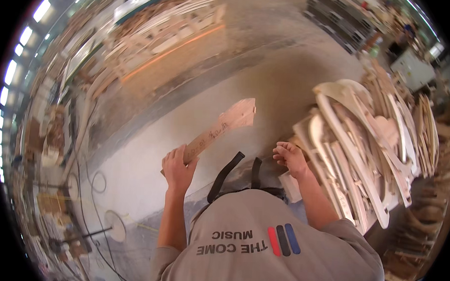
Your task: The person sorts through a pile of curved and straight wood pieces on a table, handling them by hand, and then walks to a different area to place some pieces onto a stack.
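While my left grip [178, 169] clasps one end of a flat wooden piece [225, 124], the wood's broader, angular far end reaches up and to the right of that grip, above a pale stretch of floor [135, 162]. Dark handwriting runs along the upper face. My right grip [291, 158] is released, fingers loosely bent, well apart from the held piece. Just to the right of this grip, curved wooden parts [353, 150] lean heaped closely together, pale and tilted. Between both grips and nearer my body, black straps [223, 174] jut out in front of my grey shirt [242, 210]. Far ahead of my left grip, more wood [169, 39] lies stacked; nearer, to its lower left, stands a round disc [115, 227].
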The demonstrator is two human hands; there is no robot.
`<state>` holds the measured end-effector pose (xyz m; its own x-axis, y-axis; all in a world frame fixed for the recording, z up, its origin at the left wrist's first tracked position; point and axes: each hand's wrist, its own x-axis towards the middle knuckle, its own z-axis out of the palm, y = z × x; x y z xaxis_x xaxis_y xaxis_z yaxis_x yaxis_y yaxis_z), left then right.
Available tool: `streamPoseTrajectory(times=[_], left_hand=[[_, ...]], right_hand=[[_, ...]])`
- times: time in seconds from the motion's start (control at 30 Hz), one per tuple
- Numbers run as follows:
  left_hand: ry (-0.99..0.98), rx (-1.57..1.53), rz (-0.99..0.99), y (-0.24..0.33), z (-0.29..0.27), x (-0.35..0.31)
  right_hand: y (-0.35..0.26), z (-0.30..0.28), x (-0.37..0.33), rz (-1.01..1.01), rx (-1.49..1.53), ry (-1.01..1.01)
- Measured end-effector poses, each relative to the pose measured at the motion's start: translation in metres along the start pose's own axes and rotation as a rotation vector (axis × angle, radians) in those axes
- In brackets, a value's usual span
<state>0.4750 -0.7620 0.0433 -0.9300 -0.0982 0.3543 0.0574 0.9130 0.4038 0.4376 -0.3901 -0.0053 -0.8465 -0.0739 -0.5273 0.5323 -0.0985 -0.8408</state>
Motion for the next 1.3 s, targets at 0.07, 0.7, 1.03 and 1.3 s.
streamPoseTrajectory(times=[0.07, 0.7, 1.03, 1.3], left_hand=[[0.047, 0.030, -0.077, -0.042, -0.026, -0.005], [0.268, -0.060, -1.485, -0.351, -0.075, -0.113], [0.611, -0.076, -1.638, -0.529, -0.098, -0.040], [0.428, -0.052, -1.524, -0.777, -0.178, 0.090]], right_hand=[[0.019, 0.038, 0.033, 0.085, -0.057, -0.047], [0.163, 0.258, 0.412, 0.531, -1.149, -0.623], [0.006, 0.811, 0.519, -0.658, -1.373, -0.837], [0.029, 0.969, 0.564, -0.225, -1.402, -0.908]])
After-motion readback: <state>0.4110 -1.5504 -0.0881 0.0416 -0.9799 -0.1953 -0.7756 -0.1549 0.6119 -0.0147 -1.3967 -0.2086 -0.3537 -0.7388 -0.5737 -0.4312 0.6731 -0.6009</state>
